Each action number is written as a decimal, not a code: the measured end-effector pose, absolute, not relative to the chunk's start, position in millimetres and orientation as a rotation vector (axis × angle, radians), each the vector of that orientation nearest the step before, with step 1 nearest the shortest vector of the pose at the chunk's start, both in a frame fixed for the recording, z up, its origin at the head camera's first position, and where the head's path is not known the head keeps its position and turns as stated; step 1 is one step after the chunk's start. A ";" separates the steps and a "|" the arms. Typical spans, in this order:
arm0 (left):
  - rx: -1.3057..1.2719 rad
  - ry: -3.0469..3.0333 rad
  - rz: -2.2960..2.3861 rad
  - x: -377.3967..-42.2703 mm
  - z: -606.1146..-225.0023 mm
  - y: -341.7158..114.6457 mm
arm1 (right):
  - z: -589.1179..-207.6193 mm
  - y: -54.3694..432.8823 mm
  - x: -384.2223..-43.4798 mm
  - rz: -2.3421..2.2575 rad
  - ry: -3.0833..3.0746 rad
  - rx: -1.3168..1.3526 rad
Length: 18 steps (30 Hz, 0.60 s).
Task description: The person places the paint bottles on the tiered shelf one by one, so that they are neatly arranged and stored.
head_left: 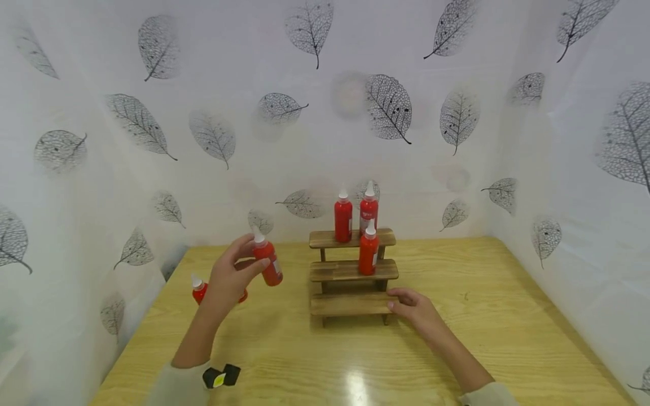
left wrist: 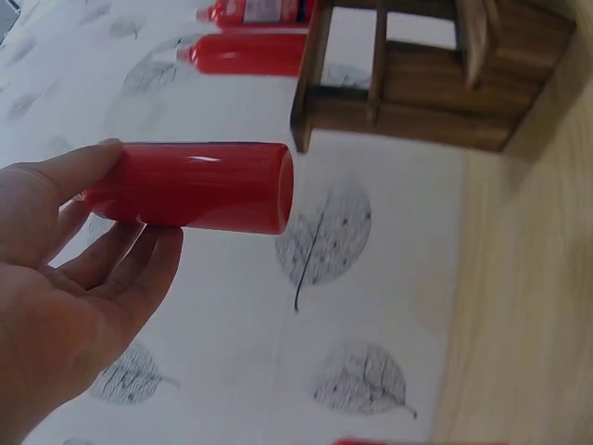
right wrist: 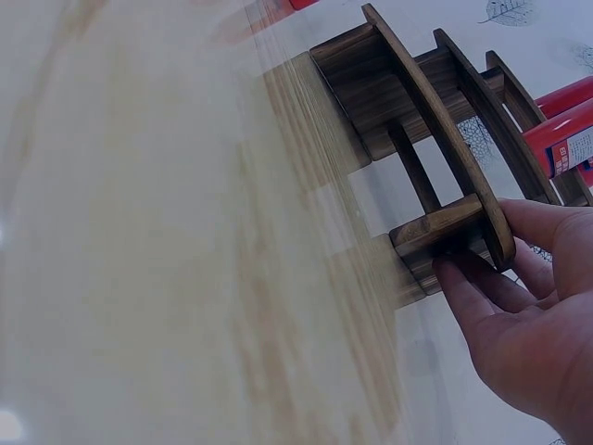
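My left hand [head_left: 228,279] grips a red squeeze bottle [head_left: 271,266] with a white pointed cap. The bottle is held in the air, left of a three-step wooden display rack [head_left: 350,305]. In the left wrist view, thumb and fingers are around the upper part of this bottle. My right hand [head_left: 417,313] holds the right end of the rack's lowest step, with the thumb and fingers on either side of the board in the right wrist view. Two red bottles, one on the left [head_left: 343,223] and one on the right [head_left: 369,210], stand on the top step. Another red bottle [head_left: 368,256] stands on the middle step.
Behind my left forearm, a red bottle [head_left: 199,291] with a white tip shows on the light wooden table [head_left: 284,355]. A further red piece [head_left: 244,296] is mostly hidden by the wrist. White leaf-printed sheeting [head_left: 315,141] encloses the table's back and sides.
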State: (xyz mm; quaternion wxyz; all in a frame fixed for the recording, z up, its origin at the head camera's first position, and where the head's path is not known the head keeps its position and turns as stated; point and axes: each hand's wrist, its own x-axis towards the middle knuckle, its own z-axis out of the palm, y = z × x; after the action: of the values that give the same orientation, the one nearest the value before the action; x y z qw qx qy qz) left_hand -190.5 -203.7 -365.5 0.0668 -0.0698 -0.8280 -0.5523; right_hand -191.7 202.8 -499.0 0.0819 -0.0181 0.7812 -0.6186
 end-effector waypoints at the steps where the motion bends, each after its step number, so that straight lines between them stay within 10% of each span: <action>1: -0.236 -2.487 -1.681 -193.9 -366.6 -197.9 | -498.7 202.7 -191.5 -1.843 2.337 -0.057; 18: -0.486 -2.369 -1.730 -245.5 -391.3 -103.2 | -497.1 202.5 -190.8 -1.846 2.326 -0.059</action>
State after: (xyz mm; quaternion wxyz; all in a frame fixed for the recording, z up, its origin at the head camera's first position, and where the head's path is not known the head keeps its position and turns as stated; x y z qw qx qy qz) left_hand -245.5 -103.2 -391.3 0.0840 -0.1629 -0.7939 -0.5799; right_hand -190.8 202.5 -497.1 0.0858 -0.0199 0.7803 -0.6192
